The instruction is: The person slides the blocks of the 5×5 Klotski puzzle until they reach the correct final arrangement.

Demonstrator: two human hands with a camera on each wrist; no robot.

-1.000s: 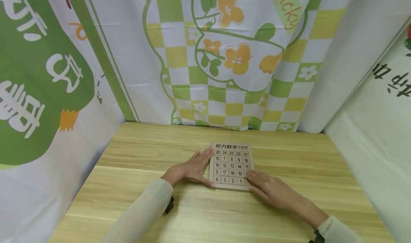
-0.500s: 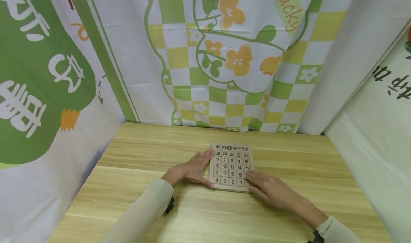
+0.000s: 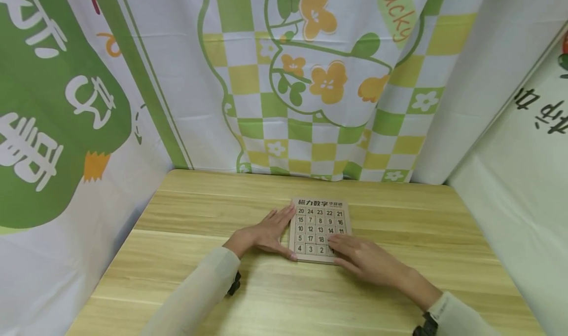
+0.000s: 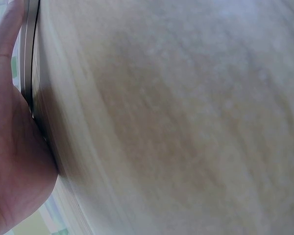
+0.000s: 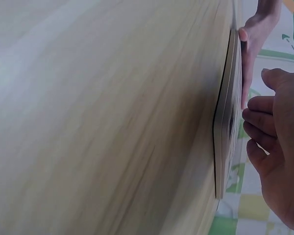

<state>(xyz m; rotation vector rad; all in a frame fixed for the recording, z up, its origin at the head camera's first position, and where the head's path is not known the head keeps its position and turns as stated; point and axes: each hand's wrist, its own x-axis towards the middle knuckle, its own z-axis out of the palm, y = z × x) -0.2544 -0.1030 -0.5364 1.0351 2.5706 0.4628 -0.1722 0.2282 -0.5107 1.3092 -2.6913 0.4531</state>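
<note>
A number puzzle (image 3: 315,227) is laid flat on the wood-grain table (image 3: 186,203). Its left edge is touched by the left hand (image 3: 266,234) — fingers spread and fairly straight, thumb set at the puzzle's near left corner. The puzzle's near right part is partly covered by the right hand (image 3: 370,260), its fingers kept together and slightly bent; whether the tiles (image 3: 321,239) are pressed cannot be told. Beyond the puzzle, a checked, flower-printed curtain (image 3: 299,130) is hung.
</note>
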